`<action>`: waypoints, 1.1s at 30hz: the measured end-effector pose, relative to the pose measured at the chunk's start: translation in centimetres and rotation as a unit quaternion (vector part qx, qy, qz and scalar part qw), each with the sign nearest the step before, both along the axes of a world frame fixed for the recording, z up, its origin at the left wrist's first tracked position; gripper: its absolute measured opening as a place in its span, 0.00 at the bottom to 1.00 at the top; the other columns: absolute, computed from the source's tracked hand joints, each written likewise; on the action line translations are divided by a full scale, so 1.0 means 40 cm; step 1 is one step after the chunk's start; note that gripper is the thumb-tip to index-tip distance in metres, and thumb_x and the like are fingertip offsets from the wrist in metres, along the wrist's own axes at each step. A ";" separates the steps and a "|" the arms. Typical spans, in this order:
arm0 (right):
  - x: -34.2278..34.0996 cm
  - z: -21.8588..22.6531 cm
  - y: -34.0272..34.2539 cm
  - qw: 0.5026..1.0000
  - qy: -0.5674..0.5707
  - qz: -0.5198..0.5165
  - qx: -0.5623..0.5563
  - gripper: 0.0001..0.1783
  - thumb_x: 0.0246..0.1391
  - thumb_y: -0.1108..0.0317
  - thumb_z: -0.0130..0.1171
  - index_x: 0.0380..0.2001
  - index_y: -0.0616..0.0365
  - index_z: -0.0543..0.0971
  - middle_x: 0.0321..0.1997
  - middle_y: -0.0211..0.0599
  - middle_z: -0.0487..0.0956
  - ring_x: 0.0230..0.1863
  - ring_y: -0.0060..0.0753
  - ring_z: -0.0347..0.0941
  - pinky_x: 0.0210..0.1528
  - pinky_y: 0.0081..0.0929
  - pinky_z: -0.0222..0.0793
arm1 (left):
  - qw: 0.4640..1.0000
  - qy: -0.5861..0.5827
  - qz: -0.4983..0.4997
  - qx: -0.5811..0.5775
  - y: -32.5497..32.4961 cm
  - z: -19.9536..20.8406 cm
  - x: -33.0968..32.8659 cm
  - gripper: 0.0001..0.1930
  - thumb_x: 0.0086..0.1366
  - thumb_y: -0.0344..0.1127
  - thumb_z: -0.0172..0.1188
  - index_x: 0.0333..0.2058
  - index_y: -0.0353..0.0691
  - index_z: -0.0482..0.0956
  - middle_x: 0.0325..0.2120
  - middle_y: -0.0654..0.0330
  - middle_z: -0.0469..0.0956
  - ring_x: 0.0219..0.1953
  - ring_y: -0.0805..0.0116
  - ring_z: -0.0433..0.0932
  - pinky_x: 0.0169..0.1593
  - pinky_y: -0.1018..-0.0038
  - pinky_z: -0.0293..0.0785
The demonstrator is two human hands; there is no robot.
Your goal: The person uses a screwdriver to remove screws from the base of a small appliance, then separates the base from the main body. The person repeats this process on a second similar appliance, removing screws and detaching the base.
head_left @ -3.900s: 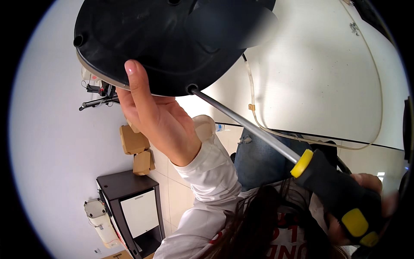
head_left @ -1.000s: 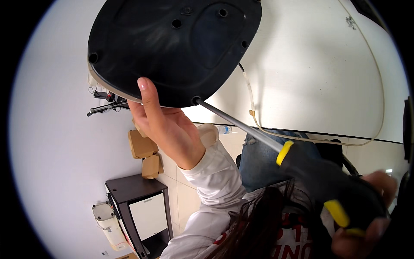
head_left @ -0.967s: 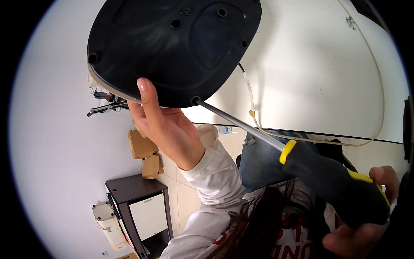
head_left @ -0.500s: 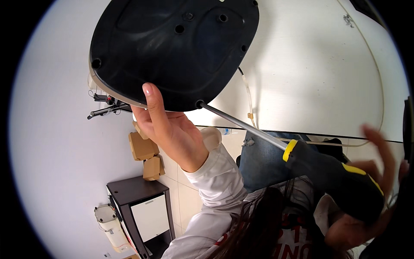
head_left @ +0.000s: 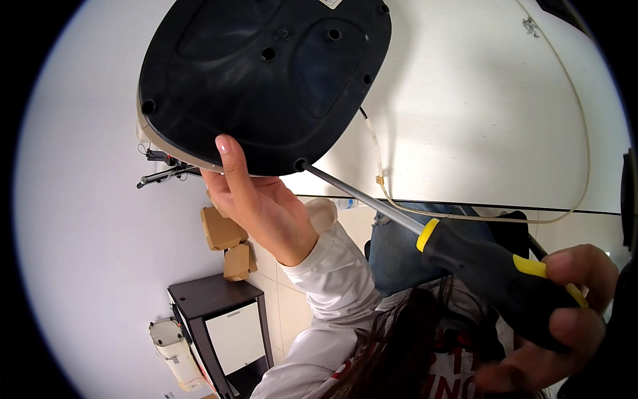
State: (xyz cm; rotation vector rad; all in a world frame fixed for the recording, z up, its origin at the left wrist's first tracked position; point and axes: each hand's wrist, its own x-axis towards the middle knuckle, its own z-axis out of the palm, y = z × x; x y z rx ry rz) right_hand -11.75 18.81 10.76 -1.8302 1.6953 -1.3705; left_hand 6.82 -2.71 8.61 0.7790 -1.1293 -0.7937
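A large black rounded plastic base with a beige rim is tilted up at the upper left, its underside with several round screw holes toward me. My left hand grips its lower edge, thumb on the black face and fingers behind. The screwdriver, black and yellow with a long grey shaft, has its tip inside the hole at the base's lower edge. The tip itself is hidden. My right hand holds the rear of its handle between bent fingers at the lower right; part of this hand is blurred.
A white table spreads behind the base. A pale cable loops across it and over its near edge. Small metal screws lie at the far right. Cardboard boxes and a dark cabinet stand lower left.
My right hand has closed from spread, blurred fingers onto the screwdriver handle. The base and screwdriver have shifted slightly left and down, the tip staying in the same hole.
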 end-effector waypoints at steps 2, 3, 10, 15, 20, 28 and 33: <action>0.005 -0.001 0.004 0.999 -0.048 -0.002 0.018 0.26 0.51 0.58 0.52 0.48 0.62 0.62 0.41 0.53 0.69 0.32 0.36 0.73 0.35 0.25 0.72 | 1.000 -0.001 0.002 0.000 -0.002 -0.005 0.002 0.16 0.58 0.41 0.60 0.40 0.36 0.71 0.29 0.65 0.74 0.30 0.82 0.72 0.34 0.86 0.70; 0.003 -0.003 0.005 0.996 -0.079 -0.005 0.029 0.25 0.51 0.58 0.53 0.47 0.63 0.62 0.41 0.53 0.70 0.33 0.37 0.73 0.35 0.26 0.72 | 1.000 -0.001 0.006 -0.003 -0.005 -0.007 0.000 0.16 0.59 0.40 0.60 0.40 0.36 0.71 0.29 0.66 0.74 0.30 0.82 0.72 0.34 0.86 0.70; -0.019 0.022 -0.046 0.918 -0.325 0.011 0.228 0.27 0.48 0.55 0.59 0.44 0.65 0.67 0.35 0.50 0.74 0.35 0.39 0.76 0.37 0.28 0.76 | 1.000 0.003 -0.009 -0.014 -0.005 -0.007 -0.007 0.15 0.60 0.39 0.58 0.41 0.37 0.71 0.29 0.67 0.74 0.30 0.81 0.73 0.32 0.85 0.71; 0.013 -0.029 0.003 0.995 -0.029 -0.070 0.063 0.34 0.53 0.48 0.44 0.54 0.64 0.57 0.41 0.56 0.69 0.32 0.36 0.70 0.33 0.28 0.71 | 1.000 -0.004 0.005 0.002 0.000 -0.009 -0.009 0.15 0.59 0.40 0.59 0.40 0.37 0.71 0.29 0.66 0.74 0.29 0.82 0.73 0.32 0.86 0.71; -0.027 -0.040 0.026 0.990 0.126 -0.061 0.009 0.37 0.50 0.52 0.49 0.58 0.62 0.54 0.49 0.56 0.63 0.36 0.37 0.65 0.33 0.29 0.64 | 1.000 -0.001 0.006 -0.005 0.000 -0.011 -0.012 0.14 0.59 0.40 0.59 0.39 0.37 0.71 0.27 0.67 0.73 0.27 0.83 0.72 0.30 0.88 0.70; 0.004 -0.057 0.010 0.997 -0.011 -0.076 -0.009 0.43 0.48 0.40 0.51 0.59 0.55 0.55 0.51 0.56 0.61 0.30 0.34 0.68 0.29 0.25 0.67 | 1.000 0.004 0.002 0.002 0.002 -0.008 -0.019 0.14 0.59 0.40 0.59 0.38 0.37 0.71 0.26 0.68 0.73 0.25 0.83 0.72 0.28 0.88 0.68; 0.009 -0.070 0.043 0.991 -0.025 -0.125 0.036 0.34 0.52 0.46 0.48 0.57 0.53 0.57 0.46 0.55 0.65 0.30 0.34 0.68 0.28 0.26 0.68 | 1.000 -0.010 0.006 0.000 0.006 -0.011 -0.016 0.16 0.58 0.40 0.60 0.39 0.36 0.71 0.27 0.67 0.73 0.26 0.83 0.72 0.30 0.87 0.70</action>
